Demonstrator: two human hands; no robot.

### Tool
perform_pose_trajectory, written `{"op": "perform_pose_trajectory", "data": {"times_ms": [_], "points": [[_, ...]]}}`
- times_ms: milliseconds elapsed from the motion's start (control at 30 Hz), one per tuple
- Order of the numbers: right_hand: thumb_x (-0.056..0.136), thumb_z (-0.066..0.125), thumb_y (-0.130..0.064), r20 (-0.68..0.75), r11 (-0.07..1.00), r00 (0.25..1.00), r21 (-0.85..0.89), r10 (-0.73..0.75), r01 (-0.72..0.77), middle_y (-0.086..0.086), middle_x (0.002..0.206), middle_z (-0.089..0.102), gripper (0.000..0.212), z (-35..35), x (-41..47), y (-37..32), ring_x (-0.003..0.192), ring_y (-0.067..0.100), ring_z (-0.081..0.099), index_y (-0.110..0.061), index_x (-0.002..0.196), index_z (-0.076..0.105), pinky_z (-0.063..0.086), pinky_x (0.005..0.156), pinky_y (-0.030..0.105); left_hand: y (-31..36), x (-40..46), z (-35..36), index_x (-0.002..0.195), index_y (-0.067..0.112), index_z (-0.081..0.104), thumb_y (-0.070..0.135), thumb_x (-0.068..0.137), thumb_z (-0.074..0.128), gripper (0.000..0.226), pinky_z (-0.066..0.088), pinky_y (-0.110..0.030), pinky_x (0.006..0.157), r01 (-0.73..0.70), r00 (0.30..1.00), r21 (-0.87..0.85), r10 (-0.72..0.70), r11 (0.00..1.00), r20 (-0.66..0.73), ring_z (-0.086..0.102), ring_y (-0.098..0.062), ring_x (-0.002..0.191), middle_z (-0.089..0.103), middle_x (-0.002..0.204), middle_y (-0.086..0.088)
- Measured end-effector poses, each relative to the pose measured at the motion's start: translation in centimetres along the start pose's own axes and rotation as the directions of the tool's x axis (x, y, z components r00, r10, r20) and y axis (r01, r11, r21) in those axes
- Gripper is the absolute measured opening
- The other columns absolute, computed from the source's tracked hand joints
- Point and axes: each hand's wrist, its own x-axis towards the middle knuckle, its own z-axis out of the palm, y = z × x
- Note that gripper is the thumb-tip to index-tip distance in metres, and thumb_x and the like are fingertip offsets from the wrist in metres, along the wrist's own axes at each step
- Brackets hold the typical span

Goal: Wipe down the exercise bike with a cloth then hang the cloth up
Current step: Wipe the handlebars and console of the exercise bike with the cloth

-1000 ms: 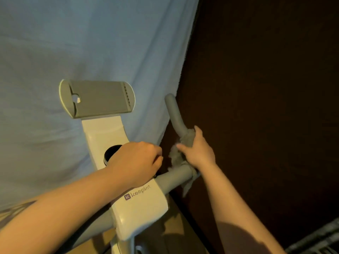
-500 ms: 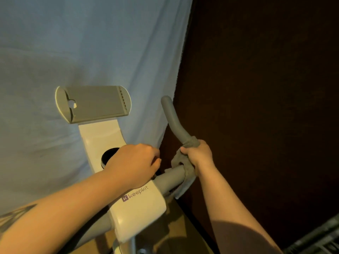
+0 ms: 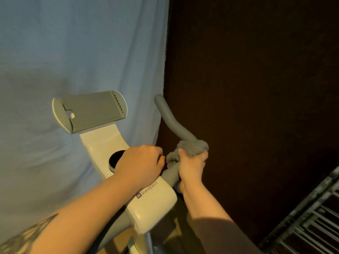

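The cloth [image 3: 190, 148] is grey and fuzzy, bunched around the bend of the bike's [image 3: 152, 200] right handlebar [image 3: 172, 121], a grey foam-covered tube rising toward a dark wall. One cloth, one bike, two hands. The right hand [image 3: 191, 166] has its fingers [image 3: 183, 154] curled tight around cloth and bar together. The left hand [image 3: 139, 165] is a loose fist resting on the white console, beside a black dial [image 3: 114, 160], holding nothing visible. A grey tablet holder [image 3: 91, 110] stands above, before a blue sheet [image 3: 73, 52].

Readable text, one item: brand name "keepkit" [image 3: 150, 191] in purple lettering, preceded by a small purple square logo bearing a white "K", printed on the cream console housing [image 3: 156, 204] of the exercise bike. No other legible markings.
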Motion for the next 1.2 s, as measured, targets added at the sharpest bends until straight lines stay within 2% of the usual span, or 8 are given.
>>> {"op": "perform_pose_trajectory", "data": {"times_ms": [67,167,267,400,500,933,1100,1200], "points": [[0.094,0.060,-0.026,0.047,0.977,0.995,-0.195,-0.084,0.091,0.014,0.146,0.030,0.081,-0.3,-0.2,-0.2,0.127,0.034,0.043,-0.019,0.153,0.006,0.042,0.098,0.040,0.0,-0.1,-0.1,0.088,0.026,0.062,0.038,0.098,0.036,0.030,0.051,-0.036,0.063,-0.019,1.000,0.001,0.019,1.000,-0.012,0.060,-0.019,0.070,0.064,0.080,0.003],[0.094,0.058,-0.027,0.163,0.867,0.980,-0.466,-0.112,0.176,0.012,0.143,0.041,0.068,-0.6,2.5,-2.9,0.125,0.031,0.048,-0.019,0.150,0.020,0.044,0.101,0.043,-0.1,0.2,-0.1,0.090,0.026,0.063,0.039,0.099,0.037,0.030,0.053,-0.037,0.064,-0.039,0.999,-0.014,0.039,0.999,-0.020,0.060,-0.017,0.069,0.063,0.079,0.005],[0.093,0.059,-0.023,0.231,0.819,0.968,-0.534,-0.099,0.211,0.011,0.136,0.049,0.059,-0.7,3.2,-3.9,0.119,0.029,0.052,-0.018,0.144,0.030,0.046,0.095,0.039,-0.2,0.1,0.0,0.093,0.028,0.063,0.039,0.099,0.037,0.029,0.053,-0.036,0.063,-0.037,0.999,-0.029,0.037,0.999,-0.009,0.060,-0.017,0.069,0.063,0.080,0.005],[0.093,0.056,-0.019,0.186,0.796,0.979,-0.578,-0.087,0.181,0.011,0.141,0.036,0.070,-0.6,2.4,-2.7,0.122,0.033,0.048,-0.026,0.150,0.017,0.047,0.098,0.046,-0.3,0.2,0.1,0.096,0.029,0.064,0.039,0.099,0.037,0.030,0.054,-0.037,0.068,-0.045,0.999,-0.035,0.045,0.998,-0.006,0.061,-0.016,0.071,0.064,0.082,0.005],[0.092,0.061,-0.022,0.188,0.724,0.982,-0.677,-0.001,0.131,0.015,0.139,0.044,0.071,-0.3,4.1,-4.6,0.123,0.033,0.049,-0.015,0.149,0.020,0.046,0.095,0.042,0.0,0.2,-0.1,0.096,0.027,0.065,0.038,0.099,0.037,0.030,0.054,-0.037,0.068,-0.060,0.998,-0.026,0.060,0.998,-0.001,0.061,-0.017,0.072,0.065,0.083,0.004],[0.091,0.055,-0.017,0.078,0.766,0.995,-0.643,0.054,0.008,0.016,0.135,0.048,0.063,-0.1,3.6,-5.0,0.120,0.033,0.052,-0.012,0.146,0.024,0.048,0.095,0.044,0.0,0.1,-0.4,0.099,0.029,0.065,0.038,0.099,0.036,0.030,0.054,-0.037,0.069,-0.054,0.998,-0.011,0.054,0.998,0.014,0.062,-0.017,0.074,0.066,0.086,0.004],[0.097,0.046,-0.023,0.052,0.840,0.998,-0.540,-0.025,0.049,0.015,0.139,0.038,0.056,-0.3,1.4,-2.3,0.121,0.035,0.048,-0.019,0.147,0.021,0.045,0.096,0.046,0.0,-0.1,-0.4,0.098,0.029,0.064,0.038,0.099,0.036,0.029,0.055,-0.037,0.069,-0.049,0.999,-0.018,0.050,0.999,0.016,0.062,-0.015,0.072,0.065,0.083,0.005],[0.095,0.048,-0.024,0.064,0.745,0.998,-0.666,0.012,0.034,0.015,0.140,0.042,0.057,-0.2,3.5,-3.8,0.124,0.034,0.048,-0.014,0.146,0.023,0.044,0.096,0.044,0.0,0.2,-0.3,0.101,0.029,0.064,0.039,0.099,0.036,0.029,0.055,-0.036,0.070,-0.047,0.999,-0.028,0.048,0.998,0.014,0.062,-0.016,0.075,0.067,0.086,0.005]]}}
